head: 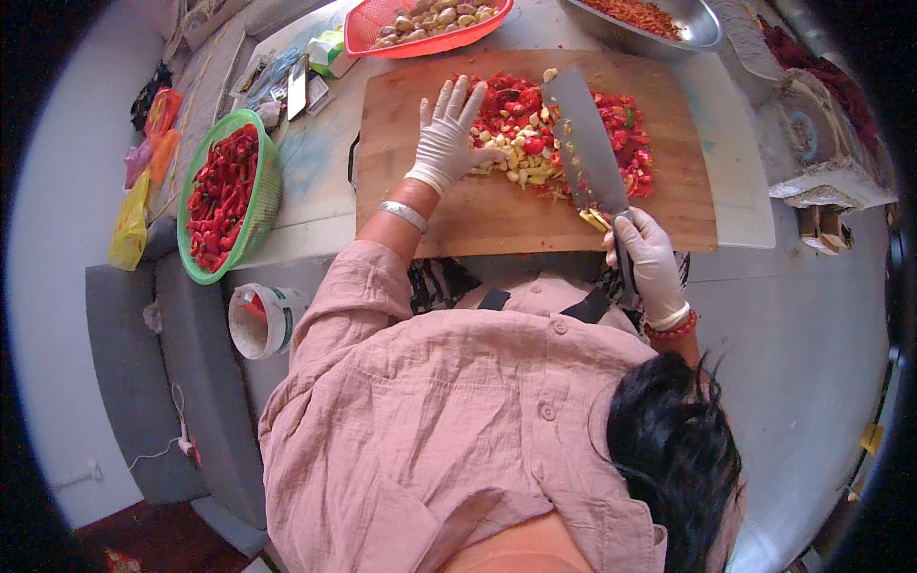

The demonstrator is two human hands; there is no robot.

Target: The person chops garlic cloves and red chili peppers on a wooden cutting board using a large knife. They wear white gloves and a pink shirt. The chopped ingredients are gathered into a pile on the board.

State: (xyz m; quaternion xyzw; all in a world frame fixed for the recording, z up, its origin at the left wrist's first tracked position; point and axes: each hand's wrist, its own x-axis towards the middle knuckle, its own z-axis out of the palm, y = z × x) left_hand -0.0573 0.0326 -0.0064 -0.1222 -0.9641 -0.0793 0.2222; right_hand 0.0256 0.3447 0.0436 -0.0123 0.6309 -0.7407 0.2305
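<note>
On a wooden cutting board (401, 143) lies a heap of chopped red chili (509, 100), with pale garlic pieces (526, 147) spread along its near left side. My left hand (445, 140), in a white glove, is spread flat against the left edge of the heap and holds nothing. In my gloved right hand (648, 258) is the dark handle of a cleaver (587, 136). Its broad blade points away from me, flat side up, over the right half of the heap. Bits cling to the blade, and it hides part of the chili beneath.
A green plastic basket (272, 193) of whole red chilies stands left, above a white bucket (251, 322). Beyond the board are a red basket (430, 46) of unpeeled bulbs and a steel bowl (698, 32) of orange-red shreds. A phone (296, 93) lies back left.
</note>
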